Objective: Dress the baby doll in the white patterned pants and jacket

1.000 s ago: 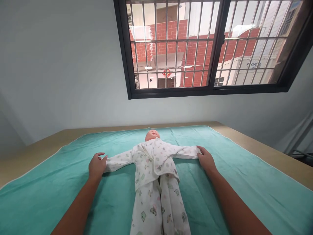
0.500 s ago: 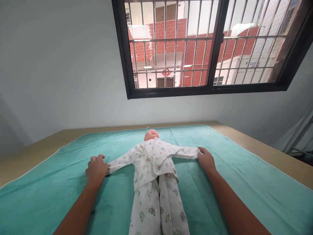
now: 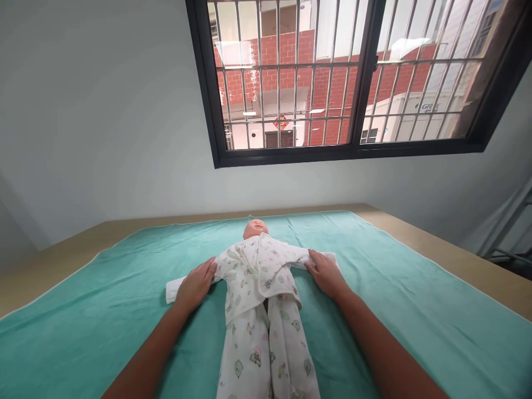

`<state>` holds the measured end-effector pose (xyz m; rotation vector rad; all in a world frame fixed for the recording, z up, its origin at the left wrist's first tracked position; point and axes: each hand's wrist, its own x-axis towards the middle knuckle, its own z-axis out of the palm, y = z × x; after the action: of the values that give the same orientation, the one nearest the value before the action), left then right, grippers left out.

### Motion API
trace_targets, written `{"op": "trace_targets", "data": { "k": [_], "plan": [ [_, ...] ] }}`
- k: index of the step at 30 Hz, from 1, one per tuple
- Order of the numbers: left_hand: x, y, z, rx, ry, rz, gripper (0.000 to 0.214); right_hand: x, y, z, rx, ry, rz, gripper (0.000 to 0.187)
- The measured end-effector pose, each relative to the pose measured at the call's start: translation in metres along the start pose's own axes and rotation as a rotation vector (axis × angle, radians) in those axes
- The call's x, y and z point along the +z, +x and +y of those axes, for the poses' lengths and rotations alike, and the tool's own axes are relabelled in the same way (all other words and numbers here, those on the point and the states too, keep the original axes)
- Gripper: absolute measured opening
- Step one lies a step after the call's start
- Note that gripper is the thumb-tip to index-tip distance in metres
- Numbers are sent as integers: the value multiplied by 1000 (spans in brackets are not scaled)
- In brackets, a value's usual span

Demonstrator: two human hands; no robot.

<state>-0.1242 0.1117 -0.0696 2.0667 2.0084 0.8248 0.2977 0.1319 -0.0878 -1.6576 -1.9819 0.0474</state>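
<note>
A baby doll lies on its back on a teal towel, dressed in a white printed sleepsuit with both sleeves stretched sideways. My left hand lies flat on the left sleeve near the shoulder, fingers stretched out. The white sleeve end sticks out beyond it. My right hand rests flat on the right sleeve close to the body, fingers extended. Both legs of the suit run toward me.
The towel covers a tan table that stands against a pale wall. A barred window with a black frame is above the far edge. A grey curtain hangs at the right.
Both hands have slid inward along the sleeves from the cuffs toward the doll's shoulders. The left hand, curled at the cuff before, now lies flat.
</note>
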Motion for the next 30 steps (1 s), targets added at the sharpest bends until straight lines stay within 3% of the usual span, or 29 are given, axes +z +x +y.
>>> {"op": "trace_targets", "data": {
  "k": [3, 6, 9, 12, 16, 20, 24, 30],
  "plan": [
    [-4, -3, 3, -82, -28, 29, 53, 0, 0, 3, 12, 24, 10, 52],
    [-11, -4, 11, -124, -68, 110, 50, -9, 1, -4, 16, 104, 105, 47],
    [-20, 0, 31, -92, -134, 217, 43, -24, 4, -31, 44, 312, 228, 41],
    [-29, 13, 62, -52, -218, 252, 41, -36, 16, -74, 100, 518, 215, 37],
    [-29, 41, 105, -10, -309, 107, 35, -36, 50, -134, 76, 527, 121, 34],
    [-21, 64, 124, -37, -335, -85, 23, -22, 87, -170, 124, 432, 7, 26],
    [-22, 76, 122, -68, -368, -130, 17, -11, 104, -175, 149, 356, -51, 14],
    [-25, 87, 137, -108, -503, 60, 21, -8, 110, -168, 133, 482, -43, 26]
  ]
}}
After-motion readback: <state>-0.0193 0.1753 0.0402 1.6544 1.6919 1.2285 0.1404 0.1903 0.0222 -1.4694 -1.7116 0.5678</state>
